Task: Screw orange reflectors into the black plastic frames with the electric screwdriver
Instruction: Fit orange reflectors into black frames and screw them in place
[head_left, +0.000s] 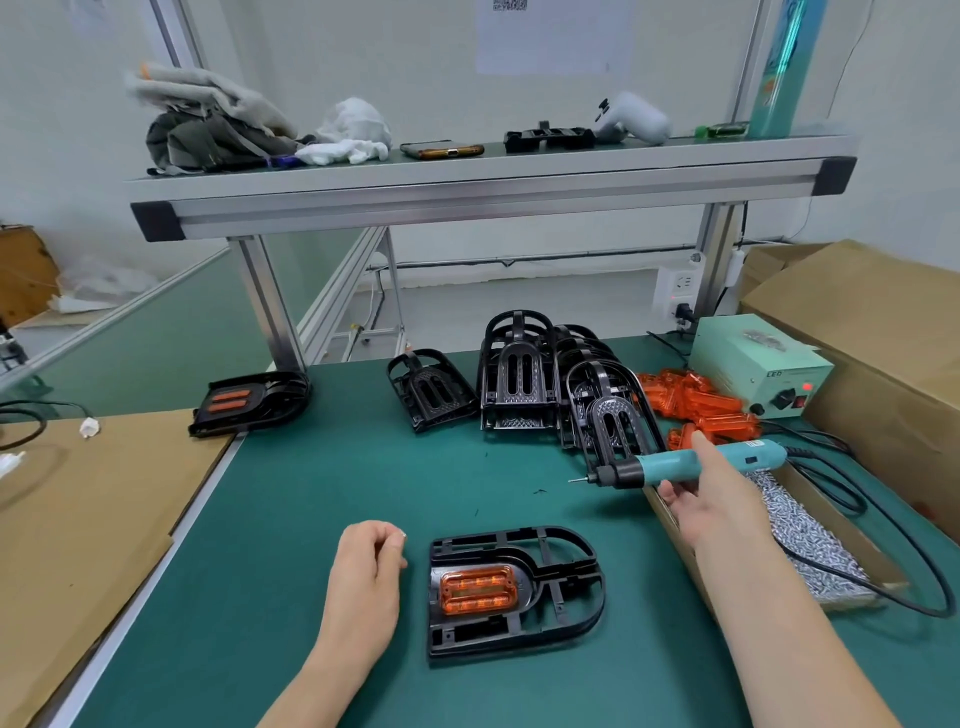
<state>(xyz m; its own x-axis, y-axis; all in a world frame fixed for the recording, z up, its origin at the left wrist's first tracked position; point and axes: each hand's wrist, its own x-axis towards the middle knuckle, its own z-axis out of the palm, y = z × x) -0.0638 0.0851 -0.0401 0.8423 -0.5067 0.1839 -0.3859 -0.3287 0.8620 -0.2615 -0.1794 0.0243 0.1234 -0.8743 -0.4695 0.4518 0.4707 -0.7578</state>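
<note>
Just left of the black frame (569, 610) that lies flat on the green mat (311, 493), our left hand (371, 564) rests with its fingers curled into a loose fist. It stays clear of the frame's edge, and we can see nothing held in it. Our left forearm runs out of view at the bottom. An orange reflector (478, 590) sits in the frame's recess.

Beyond the frame and to its right, our right hand (701, 501) is raised off the mat. Its fingers are wrapped round the teal body of the electric screwdriver (670, 465), with the thumb lying over the top. The tool lies nearly level and its bit points left. We cannot make out whether a screw sits on the bit.

Farther behind the frame stands a stack of black frames (519, 374). The screwdriver and our right hand partly cover a heap of loose reflectors (701, 405) beside that stack. To the frame's right, our right forearm hides much of an open box of screws (810, 535). Far off to the frame's back left lies another frame with reflectors (249, 400).
</note>
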